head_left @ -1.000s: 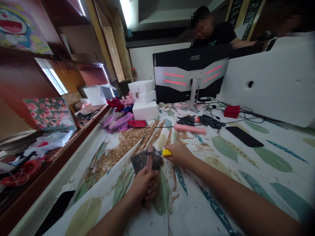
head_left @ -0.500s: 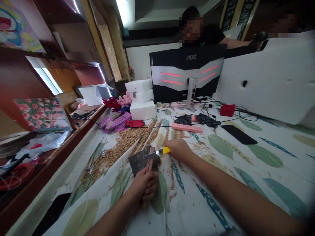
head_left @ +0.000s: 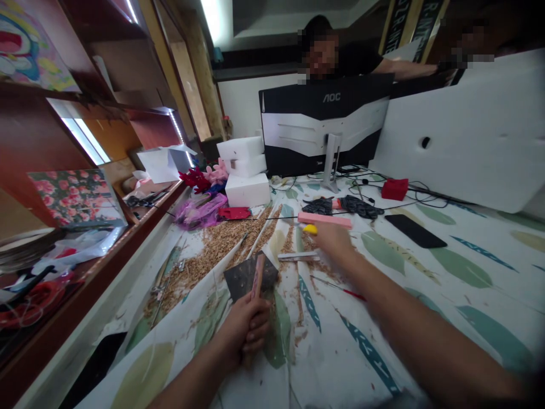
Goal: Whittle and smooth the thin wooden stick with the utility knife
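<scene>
My left hand (head_left: 247,329) is wrapped round a narrow wooden stick (head_left: 258,274), which points up and away over a dark square plate (head_left: 238,278) lying on the cloth. My right hand (head_left: 336,243) is closed and blurred, lifted to the right of the stick and apart from it. From its fingers sticks out the yellow part of a utility knife (head_left: 310,229); the blade does not show clearly. Below that hand lie a flat silvery strip (head_left: 298,257) and a thin tool with a red handle (head_left: 354,294).
Wood shavings (head_left: 221,241) cover the cloth to the left. Beyond are a pink block (head_left: 326,220), black gloves (head_left: 361,207), a black phone-like slab (head_left: 415,231), white foam blocks (head_left: 247,190) and a monitor (head_left: 298,130). A person in dark clothes is behind the monitor.
My right hand has drawn the knife off the stick, up and to the right, uncovering the silvery strip and red-handled tool. My left hand stays nearly still. The monitor's red lights went dark.
</scene>
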Motion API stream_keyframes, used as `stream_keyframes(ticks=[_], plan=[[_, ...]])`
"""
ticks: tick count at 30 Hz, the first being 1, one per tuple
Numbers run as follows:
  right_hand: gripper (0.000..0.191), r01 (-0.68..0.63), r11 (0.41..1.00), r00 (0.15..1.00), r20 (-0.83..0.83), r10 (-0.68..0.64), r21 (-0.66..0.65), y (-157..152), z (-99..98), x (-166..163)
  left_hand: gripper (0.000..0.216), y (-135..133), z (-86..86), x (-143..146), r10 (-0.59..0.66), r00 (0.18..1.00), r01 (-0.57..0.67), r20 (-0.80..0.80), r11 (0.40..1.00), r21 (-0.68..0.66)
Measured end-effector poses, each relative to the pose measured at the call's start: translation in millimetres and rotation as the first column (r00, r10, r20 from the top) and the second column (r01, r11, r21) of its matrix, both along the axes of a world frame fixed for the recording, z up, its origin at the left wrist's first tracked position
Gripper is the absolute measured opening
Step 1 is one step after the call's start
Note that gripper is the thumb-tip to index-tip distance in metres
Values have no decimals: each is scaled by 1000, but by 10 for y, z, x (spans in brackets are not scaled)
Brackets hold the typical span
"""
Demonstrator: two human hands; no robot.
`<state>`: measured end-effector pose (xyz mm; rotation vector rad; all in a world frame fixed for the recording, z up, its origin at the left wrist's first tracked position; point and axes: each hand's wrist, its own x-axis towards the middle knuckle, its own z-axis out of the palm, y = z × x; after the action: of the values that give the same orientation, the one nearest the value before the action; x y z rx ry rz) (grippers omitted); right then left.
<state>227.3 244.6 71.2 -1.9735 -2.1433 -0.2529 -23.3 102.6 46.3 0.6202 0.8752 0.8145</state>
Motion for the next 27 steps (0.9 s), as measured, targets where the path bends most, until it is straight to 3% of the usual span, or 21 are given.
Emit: stream_keyframes(ticks=[1, 3, 5, 8, 11, 22, 24, 27], plan=[[34, 70, 997, 997, -22, -70, 10, 21, 27, 91, 31, -13, 3, 7, -5, 1000, 5, -1, 1000, 6], [35, 85, 996, 994, -64, -83, 20, 10, 54, 173, 31, -24, 0, 28, -14, 1000, 14, 3, 1000, 20], [27, -48, 999, 996, -81, 48, 7, -71, 34, 93, 31, -14, -13, 47, -19, 1000, 19, 8, 999, 28], [21, -325, 945, 945, -63, 322, -34, -242, -47, -205, 32, 13, -28, 54, -13, 1000, 13, 3, 999, 37], [22, -442, 894, 897, -45, 439, -75, -350, -114, -416, 30, 19, -27, 44, -4, 1000, 4, 2, 999, 41], [20, -393, 920, 918, 49, 393, -15, -237, -57, -369, 32, 24, -20, 34, -55, 998, 55, -1, 998, -15], [20, -323, 946, 945, 36, 324, -16, -173, -19, -313, 33, 16, -15, 19, -47, 999, 47, 0, 999, -10], [27, -102, 995, 995, 9, 102, -12, -31, 71, -40, 31, -25, -14, 11, -36, 999, 36, -11, 999, 4]])
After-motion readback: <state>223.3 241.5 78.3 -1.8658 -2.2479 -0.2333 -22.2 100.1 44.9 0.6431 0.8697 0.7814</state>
